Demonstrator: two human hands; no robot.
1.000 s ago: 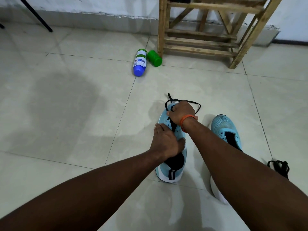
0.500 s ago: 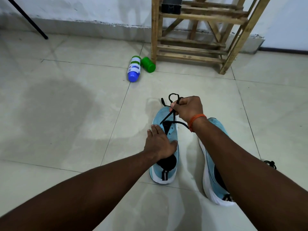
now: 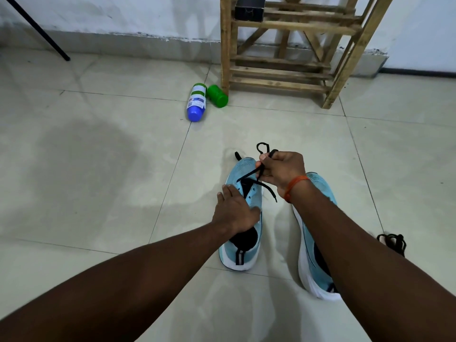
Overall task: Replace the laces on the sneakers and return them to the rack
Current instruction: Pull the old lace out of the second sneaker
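Step in hand, by my read: lacing the 1st shoe, early on. The R hand (image 3: 283, 171) pinches the black lace (image 3: 246, 175) in curled fingers just over the toe of the blue sneaker (image 3: 243, 257) at centre. One strand runs taut down to the eyelets, a loose loop sticks up on the far side of the knuckles, and a free tip hangs to the right of the shoe. The L hand (image 3: 234, 211) lies flat w/ straight fingers on the upper, pressing it to the floor tiles (image 3: 98, 169) and gripping nothing. Few eyelets look threaded, tho the L hand hides the nearer rows. Next move prob needs slack pulled thru, then the tip fed into the next eyelet while the L hand steadies the shoe. The 2nd sneaker (image 3: 308, 275) lies tilted on its side just right of the 1st, mostly hidden by the R forearm, w/ no lace visible on it. A bunched black lace (image 3: 392, 243) sits on the floor farther right. The wooden rack (image 3: 278, 80) stands far right-centre, well apart from the shoes, w/ no shoes on the slats in view. Containers: a white bottle w/ blue end (image 3: 196, 102) and a green canister (image 3: 217, 96) lie on their sides, touching, just left of the rack's leg. Both are opaque, contents unknown. A black box (image 3: 249, 7) sits on an upper shelf, inside not visible.
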